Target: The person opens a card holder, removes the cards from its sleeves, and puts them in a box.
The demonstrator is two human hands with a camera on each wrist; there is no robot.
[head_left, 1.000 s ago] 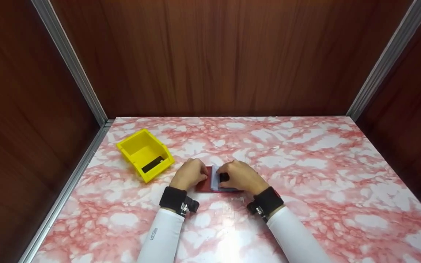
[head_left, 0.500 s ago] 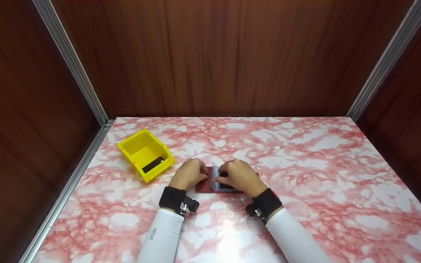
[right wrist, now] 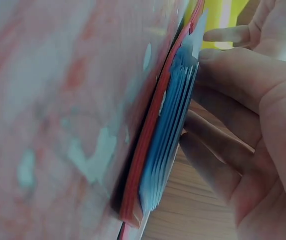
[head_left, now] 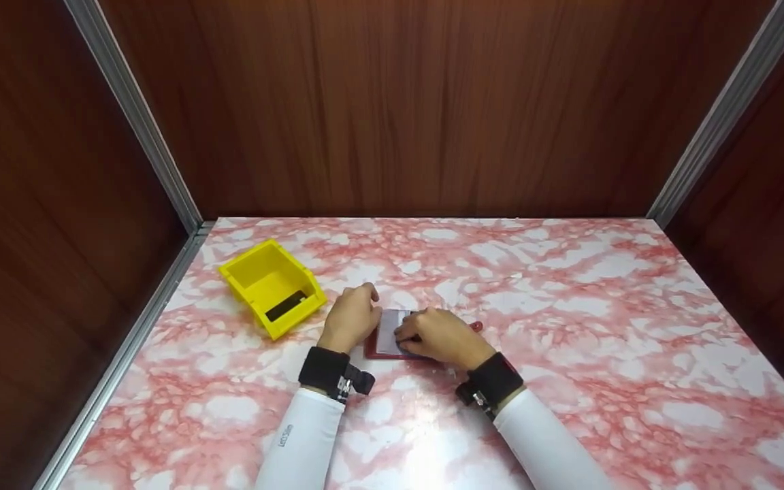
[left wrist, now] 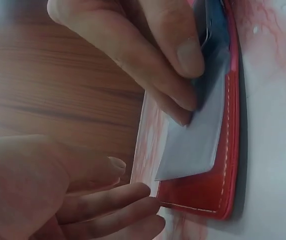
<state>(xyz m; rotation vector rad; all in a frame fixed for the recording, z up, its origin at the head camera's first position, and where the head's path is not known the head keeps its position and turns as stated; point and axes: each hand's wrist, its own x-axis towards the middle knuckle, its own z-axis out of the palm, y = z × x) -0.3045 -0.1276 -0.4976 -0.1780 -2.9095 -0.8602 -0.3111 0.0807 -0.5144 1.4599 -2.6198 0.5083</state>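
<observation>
A red stitched card holder [left wrist: 197, 197] lies opened out on the table between both hands. Inside are several clear card sleeves [right wrist: 165, 130], bluish along their edges; one pale sleeve [left wrist: 192, 150] lies over the left cover. My right hand [head_left: 443, 335] is on the sleeves, thumb and fingertips drawn close together at a sleeve. In the left wrist view those fingertips meet the pale plastic. My left hand [head_left: 352, 316] is at the holder's left edge with loosely bent fingers and nothing in it; its fingertips [left wrist: 152, 205] come right up to the red cover.
A yellow bin [head_left: 273, 286] with a black strip on its front stands left of the hands. The pink-and-white marbled table [head_left: 569, 327] is walled by dark wood panels [head_left: 392, 109] with metal corner posts. A small red tab [head_left: 477, 327] sticks out beyond the right hand.
The upright sleeve has turned over to the left and now covers most of the left cover. My right hand shifted slightly left with it; my left hand moved off the cover, away and leftward.
</observation>
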